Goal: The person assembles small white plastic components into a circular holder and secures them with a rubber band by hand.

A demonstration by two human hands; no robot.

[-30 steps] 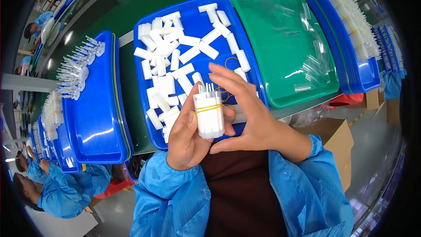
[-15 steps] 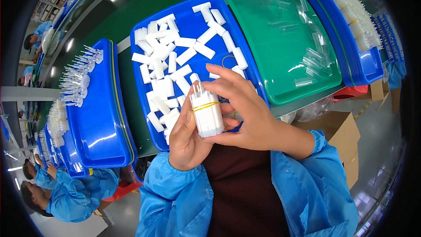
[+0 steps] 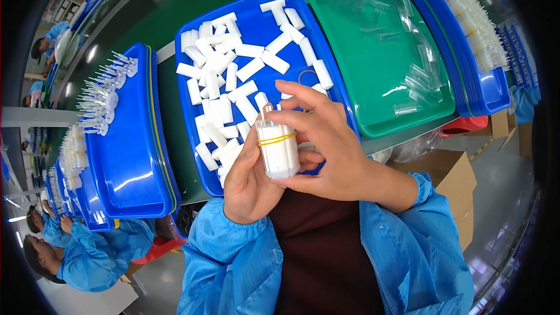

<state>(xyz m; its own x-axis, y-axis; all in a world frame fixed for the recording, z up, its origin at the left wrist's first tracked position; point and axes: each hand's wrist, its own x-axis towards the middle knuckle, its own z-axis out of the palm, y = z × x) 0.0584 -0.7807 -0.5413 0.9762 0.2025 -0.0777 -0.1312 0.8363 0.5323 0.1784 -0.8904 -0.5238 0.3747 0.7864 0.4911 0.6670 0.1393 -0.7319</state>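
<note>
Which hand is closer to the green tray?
Right: the right hand is by the near left corner of the green tray; the left hand is farther left, holding the white bundle.

One bundle [image 3: 279,156] — one green tray [image 3: 356,81]

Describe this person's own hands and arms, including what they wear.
The left hand and right hand are bare, without gloves. Both arms wear loose, wrinkled, bright blue sleeves, gathered at the cuffs.
</note>
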